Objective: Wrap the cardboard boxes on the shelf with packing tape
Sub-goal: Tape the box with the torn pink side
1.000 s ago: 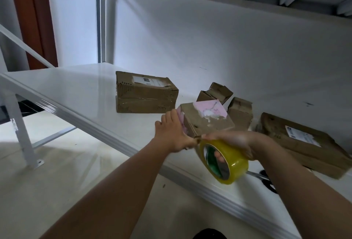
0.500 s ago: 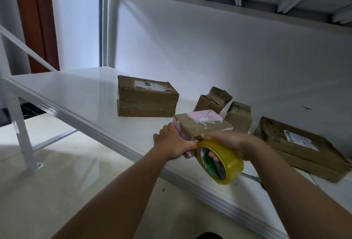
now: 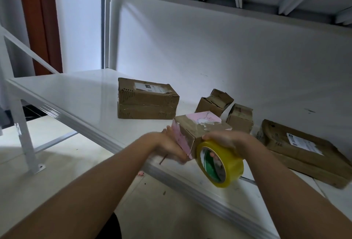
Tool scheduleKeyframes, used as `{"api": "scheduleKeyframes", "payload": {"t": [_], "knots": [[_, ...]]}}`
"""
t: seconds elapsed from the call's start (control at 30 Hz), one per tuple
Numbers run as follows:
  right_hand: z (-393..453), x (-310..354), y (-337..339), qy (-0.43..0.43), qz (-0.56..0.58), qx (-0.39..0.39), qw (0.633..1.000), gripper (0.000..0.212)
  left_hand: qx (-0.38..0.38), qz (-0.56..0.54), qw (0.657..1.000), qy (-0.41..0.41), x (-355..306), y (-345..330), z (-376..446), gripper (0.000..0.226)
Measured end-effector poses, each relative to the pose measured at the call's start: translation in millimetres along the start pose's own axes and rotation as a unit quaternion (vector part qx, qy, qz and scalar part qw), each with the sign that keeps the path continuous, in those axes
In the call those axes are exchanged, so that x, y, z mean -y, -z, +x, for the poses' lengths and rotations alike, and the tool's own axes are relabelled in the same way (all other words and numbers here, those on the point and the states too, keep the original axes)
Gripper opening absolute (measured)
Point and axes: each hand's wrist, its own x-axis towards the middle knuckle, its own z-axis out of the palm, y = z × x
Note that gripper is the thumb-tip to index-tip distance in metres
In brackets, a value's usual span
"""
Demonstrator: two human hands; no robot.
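Early stage, by my read: left hand (image 3: 172,148) grips the pink-patched box (image 3: 198,132) at the front edge of the shelf (image 3: 76,94), fingers curled round its end; right hand (image 3: 226,140) holds the yellow tape roll (image 3: 221,164) against it, fingers through the core. Behind this box four boxes wait; the big box (image 3: 146,101) looks taped already.

Single head-worn wide-angle view, facing forward and slightly down across the white shelf (image 3: 62,94); forearms entering from below, close to lens; back wall (image 3: 209,48) beyond.
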Motion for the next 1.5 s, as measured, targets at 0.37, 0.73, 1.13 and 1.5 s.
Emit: {"api": "scheduleKeyframes", "payload": {"t": [0.37,0.73,1.13,1.5], "knots": [[8.3,-3.6,5.0,0.007,-0.012,0.002,1.0,0.031,-0.297,0.464,0.83,-0.09,-60.4,-0.1,36.0,0.044],[4.1,0.4,1.4,0.008,-0.017,-0.005,1.0,0.028,-0.354,0.443,0.824,-0.003,-42.0,25.9,47.9,0.038],[-19.5,-5.8,-13.9,0.076,0.079,0.144,0.983,0.031,-0.307,-0.234,0.919,0.085,-6.1,-8.9,37.2,0.07],[-58.3,25.6,22.9,0.251,0.368,0.133,0.885,0.03,-0.333,-0.274,0.902,0.02,0.3,-15.1,27.3,0.033]]}}
